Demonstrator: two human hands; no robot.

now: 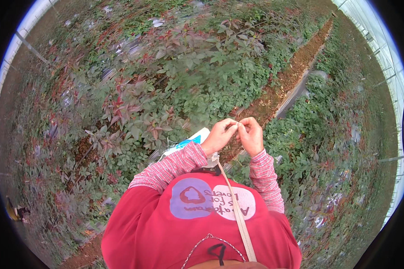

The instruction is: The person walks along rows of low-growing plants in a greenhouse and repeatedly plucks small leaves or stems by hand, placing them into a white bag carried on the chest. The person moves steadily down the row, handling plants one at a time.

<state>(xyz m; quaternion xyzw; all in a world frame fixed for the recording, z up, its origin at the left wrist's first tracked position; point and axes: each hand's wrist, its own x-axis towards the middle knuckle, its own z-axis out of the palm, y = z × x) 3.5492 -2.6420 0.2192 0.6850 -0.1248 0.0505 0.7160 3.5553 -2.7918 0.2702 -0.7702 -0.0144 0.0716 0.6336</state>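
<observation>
My left hand (217, 137) and my right hand (251, 138) meet in front of my chest, fingertips pinched together and touching. Whatever lies between the fingers is too small or too hidden to make out. Just below and beside the left wrist, a white and bright blue packet or pouch (189, 141) shows in part, its far corner sticking out past the sleeve. A pale strap (234, 201) runs down across my red top toward this spot.
Leafy plants with green and reddish leaves (197, 58) grow densely on the left and ahead. A brown soil path (296, 67) runs diagonally to the far right, edged by grey sheeting (292, 96). More plants (316, 130) stand right of it. Pale greenhouse walls (386, 58) curve round the sides.
</observation>
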